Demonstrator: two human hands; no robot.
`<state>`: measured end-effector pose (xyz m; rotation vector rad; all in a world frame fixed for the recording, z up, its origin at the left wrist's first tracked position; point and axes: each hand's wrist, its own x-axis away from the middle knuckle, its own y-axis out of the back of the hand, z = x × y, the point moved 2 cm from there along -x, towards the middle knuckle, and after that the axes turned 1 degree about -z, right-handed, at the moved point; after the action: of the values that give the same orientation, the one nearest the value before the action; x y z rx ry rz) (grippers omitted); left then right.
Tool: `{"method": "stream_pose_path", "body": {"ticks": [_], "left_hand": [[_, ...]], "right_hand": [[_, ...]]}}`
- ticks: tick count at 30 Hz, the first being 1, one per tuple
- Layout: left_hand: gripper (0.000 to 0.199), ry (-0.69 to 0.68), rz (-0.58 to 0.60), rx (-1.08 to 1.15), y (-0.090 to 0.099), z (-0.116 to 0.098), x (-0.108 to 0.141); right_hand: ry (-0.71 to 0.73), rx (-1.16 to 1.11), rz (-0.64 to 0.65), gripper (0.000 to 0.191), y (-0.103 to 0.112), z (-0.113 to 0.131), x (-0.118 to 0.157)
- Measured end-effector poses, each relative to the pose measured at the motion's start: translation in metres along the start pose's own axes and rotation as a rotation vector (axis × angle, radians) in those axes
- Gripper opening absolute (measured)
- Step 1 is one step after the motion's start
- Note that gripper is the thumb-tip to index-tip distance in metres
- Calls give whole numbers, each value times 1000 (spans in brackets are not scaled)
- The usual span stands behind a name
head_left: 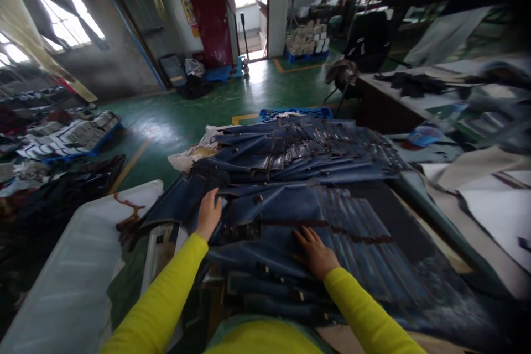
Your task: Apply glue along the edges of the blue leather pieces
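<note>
Dark blue, leather-like pieces (286, 204) with brown bands and small metal fittings lie overlapped across the work surface in front of me. My left hand (209, 214) rests at the left end of these pieces, its fingers stretched forward and the thumb apart. On the middle of a nearer piece lies my right hand (317, 254), palm down with its fingers spread. More blue pieces (298, 146) are heaped at the far side, their metal parts shining. Nearest my body, several folded blue edges (274, 290) are stacked. The undersides of both hands are hidden.
A white plastic bin (83, 254) stands at my left. On the right, a table (440, 88) carries sheets and scraps. Beyond the heap are a blue pallet (327, 114) and green floor (186, 110). A pallet jack (244, 61) stands by the doorway.
</note>
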<state>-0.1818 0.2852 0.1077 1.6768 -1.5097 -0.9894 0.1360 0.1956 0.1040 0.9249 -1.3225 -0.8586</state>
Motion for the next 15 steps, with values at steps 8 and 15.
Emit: {"method": "stream_pose_path", "body": {"ticks": [8, 15], "left_hand": [[80, 183, 271, -15, -55, 68, 44], [40, 284, 210, 210, 18, 120, 14]], "right_hand": [[-40, 42, 34, 70, -1, 9, -8], [-7, 7, 38, 72, -2, 4, -9]]}}
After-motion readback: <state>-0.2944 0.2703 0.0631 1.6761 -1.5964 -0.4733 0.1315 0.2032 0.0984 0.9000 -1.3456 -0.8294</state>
